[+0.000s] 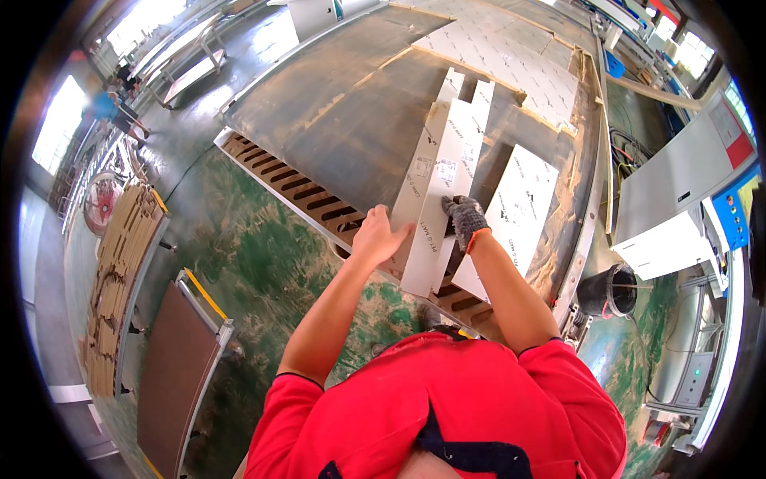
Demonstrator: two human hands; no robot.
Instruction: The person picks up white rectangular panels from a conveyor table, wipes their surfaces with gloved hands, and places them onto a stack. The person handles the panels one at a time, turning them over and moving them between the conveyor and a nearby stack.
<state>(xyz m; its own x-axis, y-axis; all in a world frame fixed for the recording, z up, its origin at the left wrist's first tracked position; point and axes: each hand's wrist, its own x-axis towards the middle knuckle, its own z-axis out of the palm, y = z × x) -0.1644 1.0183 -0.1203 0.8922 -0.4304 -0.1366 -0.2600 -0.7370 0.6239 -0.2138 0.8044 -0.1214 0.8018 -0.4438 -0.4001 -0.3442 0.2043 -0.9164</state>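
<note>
Two long white panel strips with printed film and labels lie overlapped in front of me on a dusty dark machine bed (335, 104). The upper strip (440, 207) is tilted over the left strip (419, 177). My bare left hand (381, 238) is at their left edge, fingers stretched and thumb apart, with the thumb over the lower strip. In a grey work glove with an orange cuff, my right hand (467, 219) has its fingers curled on the upper strip's right edge. Its fingertips are partly hidden. To the right lies a wider white panel (519, 211).
Larger white panels (511, 60) cover the far bed. Slots line the bed's front edge (295, 188). At left stand a brown-topped cart (179, 375), stacked boards (120, 279) and a fan (104, 199). A black bucket (606, 291) and white cabinet (686, 176) stand right. A person (120, 108) is far left.
</note>
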